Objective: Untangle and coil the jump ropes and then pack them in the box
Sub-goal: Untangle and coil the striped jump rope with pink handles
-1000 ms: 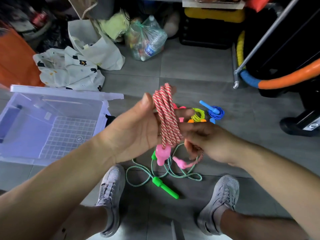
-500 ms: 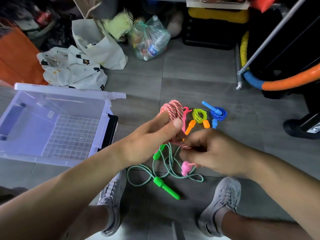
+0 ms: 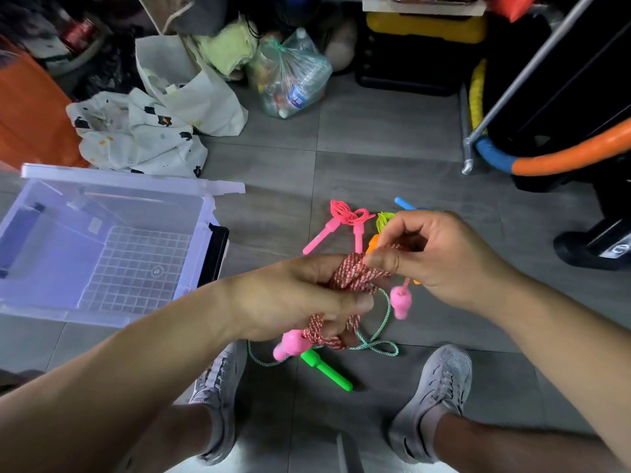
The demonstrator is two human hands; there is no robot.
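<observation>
- We see the left hand point(image 3: 300, 295) in the middle of the frame, its fingers curled round a bundle of red-and-white jump rope point(image 3: 355, 274) and gripping it around the middle.
- The right hand point(image 3: 437, 257) is just right of it, and its thumb and fingers pinch the upper end of the same bundle. The two hands almost touch.
- One pink handle point(image 3: 399, 302) of that rope dangles on a short strand below the right hand. We find the other pink handle point(image 3: 290, 344) sticking out under the left hand.
- Below the hands a green-and-white rope point(image 3: 375, 343) lies in loose loops on the grey tiled floor point(image 3: 375, 131), with its green handle point(image 3: 326, 370) between the two grey shoes point(image 3: 440, 387).
- Above the hands we see a thin pink rope point(image 3: 348, 216) lying coiled on the floor with both of its handles beside it.
- Just right of it, partly hidden by the right hand, are a yellow-green coil point(image 3: 384, 220), an orange handle point(image 3: 373, 242) and the tip of a blue handle point(image 3: 404, 203).
- The clear plastic box point(image 3: 112, 179) stands open on the floor at the left of the frame, well apart from the ropes. We see no rope in it.
- At the top of the frame we note a knotted plastic bag point(image 3: 290, 73) and white cloth bags point(image 3: 136, 138).
</observation>
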